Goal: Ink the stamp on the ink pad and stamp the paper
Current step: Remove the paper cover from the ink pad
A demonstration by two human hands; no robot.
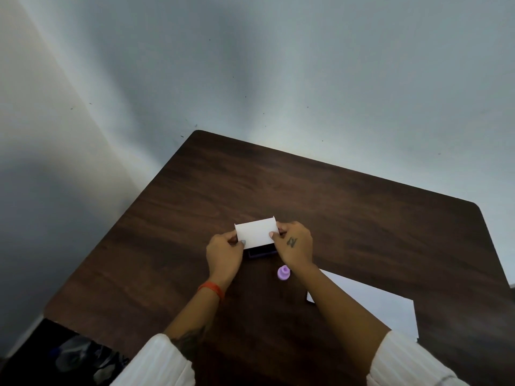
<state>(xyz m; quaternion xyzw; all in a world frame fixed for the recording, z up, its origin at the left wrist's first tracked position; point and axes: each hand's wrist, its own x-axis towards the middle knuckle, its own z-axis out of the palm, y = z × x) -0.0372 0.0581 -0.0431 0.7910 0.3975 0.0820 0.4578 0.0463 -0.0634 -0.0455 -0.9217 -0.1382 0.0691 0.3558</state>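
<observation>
A dark purple ink pad base [260,253] lies on the brown table [362,218]. Its white lid [256,232] is raised and tilted above it, showing its white inner side. My left hand [224,253] grips the lid's left end and my right hand [295,242] grips its right end. A small lilac stamp [284,273] stands upright on the table just in front of the pad, beside my right wrist. A white sheet of paper [370,302] lies to the right, partly hidden under my right forearm.
The table stands against a pale wall, its far corner at the upper left. A dark patterned object [75,355] sits below the table's left edge.
</observation>
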